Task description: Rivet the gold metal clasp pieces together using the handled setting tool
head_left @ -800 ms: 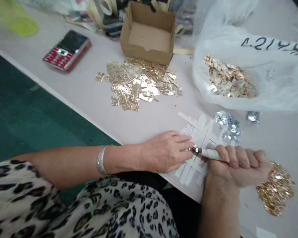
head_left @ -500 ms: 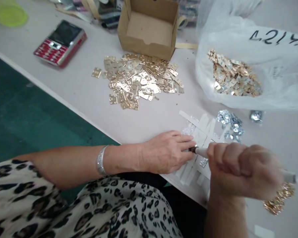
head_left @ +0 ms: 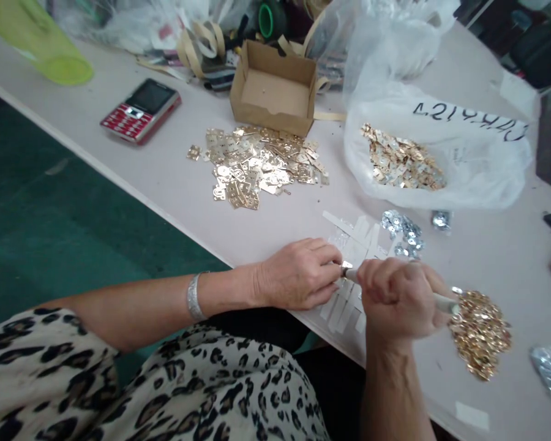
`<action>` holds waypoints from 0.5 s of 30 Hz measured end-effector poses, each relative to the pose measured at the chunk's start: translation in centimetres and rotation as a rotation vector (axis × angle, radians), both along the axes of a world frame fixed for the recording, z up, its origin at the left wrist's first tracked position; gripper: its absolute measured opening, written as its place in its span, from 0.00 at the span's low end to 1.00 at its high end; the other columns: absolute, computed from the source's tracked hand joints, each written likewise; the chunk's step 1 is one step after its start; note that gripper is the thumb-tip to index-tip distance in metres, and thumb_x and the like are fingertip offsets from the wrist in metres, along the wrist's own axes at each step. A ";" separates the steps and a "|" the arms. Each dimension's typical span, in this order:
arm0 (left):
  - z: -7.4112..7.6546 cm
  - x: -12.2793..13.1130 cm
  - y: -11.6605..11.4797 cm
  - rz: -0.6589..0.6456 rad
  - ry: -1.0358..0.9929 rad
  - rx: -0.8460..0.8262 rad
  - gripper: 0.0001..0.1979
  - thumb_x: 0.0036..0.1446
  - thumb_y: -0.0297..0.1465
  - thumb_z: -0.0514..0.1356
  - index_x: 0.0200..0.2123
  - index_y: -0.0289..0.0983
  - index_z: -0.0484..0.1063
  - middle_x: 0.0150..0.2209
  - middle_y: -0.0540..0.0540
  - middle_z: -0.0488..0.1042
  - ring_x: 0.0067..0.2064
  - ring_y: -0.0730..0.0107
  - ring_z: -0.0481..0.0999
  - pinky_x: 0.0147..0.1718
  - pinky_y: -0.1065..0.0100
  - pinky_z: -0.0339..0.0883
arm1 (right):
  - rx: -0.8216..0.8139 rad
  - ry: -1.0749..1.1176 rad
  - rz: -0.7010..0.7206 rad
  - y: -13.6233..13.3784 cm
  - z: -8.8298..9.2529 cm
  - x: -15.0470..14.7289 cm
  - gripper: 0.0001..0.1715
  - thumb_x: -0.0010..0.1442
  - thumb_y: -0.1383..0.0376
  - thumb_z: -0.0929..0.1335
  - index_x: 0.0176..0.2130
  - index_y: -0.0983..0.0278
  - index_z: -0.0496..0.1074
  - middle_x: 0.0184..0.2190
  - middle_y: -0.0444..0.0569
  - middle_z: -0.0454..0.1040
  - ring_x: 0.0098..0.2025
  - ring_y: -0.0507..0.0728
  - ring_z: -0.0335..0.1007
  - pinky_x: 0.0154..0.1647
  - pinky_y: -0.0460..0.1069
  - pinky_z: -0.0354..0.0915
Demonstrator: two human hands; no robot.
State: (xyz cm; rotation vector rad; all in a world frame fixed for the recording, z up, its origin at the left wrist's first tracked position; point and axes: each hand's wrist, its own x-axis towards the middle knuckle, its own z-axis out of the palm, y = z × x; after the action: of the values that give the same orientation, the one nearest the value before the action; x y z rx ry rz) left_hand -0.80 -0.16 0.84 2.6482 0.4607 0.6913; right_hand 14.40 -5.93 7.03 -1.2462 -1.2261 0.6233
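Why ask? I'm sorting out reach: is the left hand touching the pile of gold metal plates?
Apart. The head view shows the left hand well short of the pile of gold metal plates, with pale table top between them.

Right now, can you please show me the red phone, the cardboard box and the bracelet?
red phone (head_left: 122, 120), head view, on its keypad
cardboard box (head_left: 266, 116), head view, on its front wall
bracelet (head_left: 194, 298), head view, on its silver band
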 end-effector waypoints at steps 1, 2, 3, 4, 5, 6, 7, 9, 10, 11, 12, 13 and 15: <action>0.0 0.1 0.0 0.000 0.029 -0.006 0.09 0.63 0.31 0.54 0.34 0.34 0.73 0.43 0.41 0.75 0.44 0.63 0.73 0.48 0.63 0.70 | 0.014 0.096 -0.009 0.1 -0.6 -0.4 0.28 0.65 0.56 0.61 0.18 0.59 0.46 0.13 0.36 0.44 0.14 0.47 0.41 0.16 0.48 0.48; 0.1 0.2 0.0 -0.002 0.057 -0.011 0.09 0.63 0.31 0.55 0.36 0.34 0.73 0.43 0.41 0.75 0.45 0.63 0.73 0.48 0.63 0.70 | 0.009 0.155 -0.026 0.1 -1.0 -0.5 0.26 0.63 0.61 0.62 0.18 0.59 0.47 0.13 0.36 0.46 0.14 0.47 0.44 0.16 0.48 0.48; 0.1 0.3 0.0 -0.002 0.083 -0.014 0.09 0.63 0.31 0.55 0.39 0.33 0.73 0.44 0.41 0.74 0.46 0.62 0.72 0.49 0.62 0.69 | 0.002 0.196 -0.052 -0.1 -1.3 -0.3 0.25 0.62 0.63 0.63 0.18 0.60 0.48 0.13 0.36 0.47 0.14 0.47 0.45 0.17 0.48 0.49; 0.2 0.4 0.0 0.002 0.106 -0.015 0.10 0.63 0.32 0.55 0.42 0.33 0.72 0.46 0.40 0.74 0.48 0.60 0.72 0.50 0.61 0.69 | -0.009 0.200 -0.091 -0.5 -1.3 0.1 0.25 0.62 0.64 0.63 0.18 0.60 0.49 0.13 0.36 0.47 0.14 0.47 0.45 0.17 0.48 0.49; 0.4 0.6 0.0 0.010 0.128 -0.012 0.11 0.63 0.32 0.56 0.45 0.32 0.72 0.48 0.40 0.73 0.50 0.59 0.71 0.51 0.60 0.69 | -0.022 0.150 -0.143 -1.2 -1.3 0.9 0.26 0.62 0.64 0.64 0.17 0.60 0.49 0.13 0.36 0.48 0.14 0.47 0.46 0.18 0.48 0.49; 0.5 0.9 0.0 0.020 0.150 -0.006 0.12 0.63 0.32 0.56 0.47 0.32 0.71 0.50 0.39 0.72 0.52 0.58 0.70 0.52 0.59 0.68 | -0.037 0.035 -0.204 -2.1 -1.1 2.0 0.26 0.62 0.63 0.65 0.17 0.60 0.51 0.14 0.36 0.49 0.15 0.47 0.48 0.18 0.48 0.49; 0.7 1.1 0.0 0.031 0.169 0.005 0.13 0.64 0.33 0.57 0.48 0.32 0.71 0.51 0.38 0.71 0.53 0.56 0.70 0.53 0.58 0.68 | -0.054 -0.118 -0.263 -3.2 -1.0 3.2 0.26 0.62 0.62 0.66 0.17 0.61 0.53 0.14 0.37 0.51 0.15 0.47 0.50 0.19 0.48 0.50; 1.2 1.8 0.0 0.049 0.202 0.032 0.13 0.64 0.34 0.58 0.48 0.32 0.71 0.53 0.37 0.70 0.56 0.53 0.68 0.53 0.56 0.68 | -0.157 -0.526 -0.306 -5.6 -1.2 5.7 0.24 0.62 0.58 0.68 0.19 0.62 0.60 0.15 0.39 0.57 0.17 0.48 0.54 0.21 0.47 0.51; 1.3 2.2 0.0 0.057 0.217 0.044 0.13 0.63 0.34 0.59 0.47 0.32 0.72 0.53 0.36 0.70 0.57 0.52 0.67 0.53 0.56 0.68 | -0.231 -0.736 -0.292 -6.8 -1.5 6.8 0.22 0.61 0.55 0.69 0.21 0.63 0.64 0.16 0.39 0.60 0.19 0.48 0.56 0.23 0.47 0.52; 1.4 2.5 0.0 0.062 0.230 0.055 0.12 0.62 0.33 0.60 0.46 0.33 0.73 0.53 0.36 0.70 0.57 0.51 0.67 0.53 0.56 0.68 | -0.285 -0.902 -0.283 -7.9 -2.0 7.7 0.21 0.61 0.53 0.69 0.24 0.63 0.68 0.17 0.40 0.63 0.20 0.49 0.58 0.25 0.48 0.53; 1.5 2.8 0.0 0.064 0.242 0.064 0.11 0.62 0.33 0.61 0.45 0.33 0.73 0.52 0.36 0.70 0.57 0.51 0.67 0.54 0.55 0.68 | -0.339 -1.026 -0.274 -8.8 -2.6 8.5 0.20 0.61 0.50 0.69 0.27 0.62 0.70 0.19 0.41 0.66 0.22 0.50 0.61 0.27 0.48 0.55; 1.4 3.1 0.0 0.067 0.253 0.072 0.11 0.61 0.33 0.62 0.44 0.33 0.73 0.52 0.36 0.71 0.57 0.51 0.67 0.54 0.55 0.68 | -0.385 -1.111 -0.282 -9.6 -3.3 9.1 0.20 0.61 0.49 0.68 0.30 0.62 0.72 0.23 0.43 0.70 0.26 0.52 0.65 0.30 0.48 0.56; 1.1 3.5 0.0 0.062 0.257 0.096 0.10 0.62 0.32 0.62 0.43 0.33 0.74 0.51 0.37 0.72 0.57 0.52 0.68 0.55 0.55 0.67 | -0.434 -1.164 -0.292 -10.7 -4.6 9.9 0.20 0.63 0.48 0.67 0.36 0.62 0.73 0.29 0.47 0.73 0.33 0.55 0.68 0.37 0.50 0.59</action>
State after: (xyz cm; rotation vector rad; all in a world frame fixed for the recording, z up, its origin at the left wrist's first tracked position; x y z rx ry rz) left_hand 2.73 -0.18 1.98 2.8384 0.5960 0.3995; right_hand 24.32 -16.64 2.39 -2.2510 -1.8180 -0.1476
